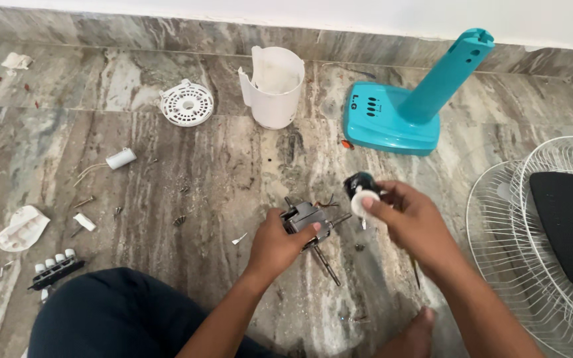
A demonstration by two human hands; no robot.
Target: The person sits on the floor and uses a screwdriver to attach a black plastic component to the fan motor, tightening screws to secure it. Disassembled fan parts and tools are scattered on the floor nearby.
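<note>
The left hand [274, 246] is closed around a small metal motor [308, 220], thumb on its top, holding it just above the marble floor [220, 166]; the motor's shaft [327, 265] pokes down and out past the wrist toward the person. The right hand [411, 222] pinches a small white round cap [364, 202] with a dark part [359, 181] behind it, fingers curled, right beside the motor but not touching it. A thin dark rod shows under the right wrist; what it is cannot be told.

Around the hands the floor carries loose screws [180, 220] and a white scrap [239, 238], so the nearest patch is cluttered. To the left there is open floor up to a white cylinder with wires [121, 158], a white clip [84, 221], a white shell piece [21, 229] and a black switch strip with white buttons [56, 268]. Further back stand a white round grille piece [186, 103] and a white housing [273, 86], well apart from the hands. The teal fan base [392, 122] with its tilted column stands behind the right hand, near the wall edge. On the right, white wire fan guards [505, 225] and a black blade [572, 219] crowd the right arm, leaving little room there. The person's dark-clothed knee [107, 311] and bare foot [416, 335] close off the near edge.
</note>
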